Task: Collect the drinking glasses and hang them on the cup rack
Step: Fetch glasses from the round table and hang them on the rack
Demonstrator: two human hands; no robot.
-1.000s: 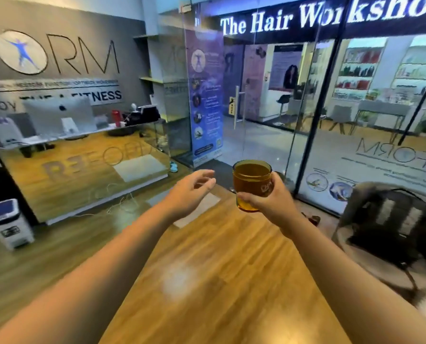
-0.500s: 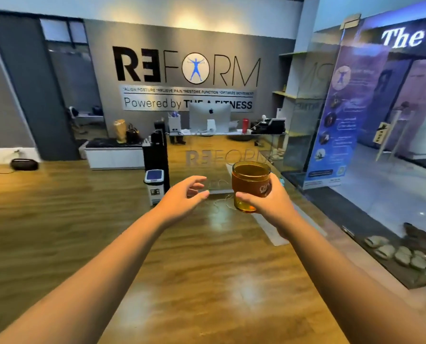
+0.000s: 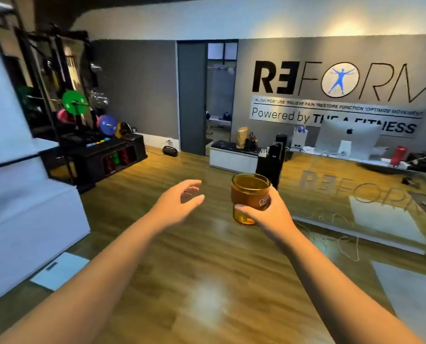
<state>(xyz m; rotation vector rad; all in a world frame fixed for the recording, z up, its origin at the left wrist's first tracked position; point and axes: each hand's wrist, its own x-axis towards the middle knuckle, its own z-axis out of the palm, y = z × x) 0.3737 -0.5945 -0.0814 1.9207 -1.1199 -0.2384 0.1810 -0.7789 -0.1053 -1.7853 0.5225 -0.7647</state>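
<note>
While the right hand [image 3: 269, 214] still grips the amber glass [image 3: 250, 197] upright, the view has swung left. The left hand [image 3: 179, 204] stays open, now before a weight rack [image 3: 78, 108].

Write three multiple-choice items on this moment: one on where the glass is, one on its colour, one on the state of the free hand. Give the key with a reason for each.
1. Where is the drinking glass?
A. On the floor
B. Held up in the right hand
C. On the reception desk

2. What colour is the glass?
A. Amber
B. Clear blue
C. Green

3. What is the left hand doing?
A. Gripping a second glass
B. Pressing on the desk
C. Open in the air, holding nothing

Key: 1 B, the right hand's fingers wrap its side above the wooden floor. 2 A, its wall shows amber-brown, with a pale logo. 3 C, its fingers are loosely spread beside the glass, touching nothing.
</note>
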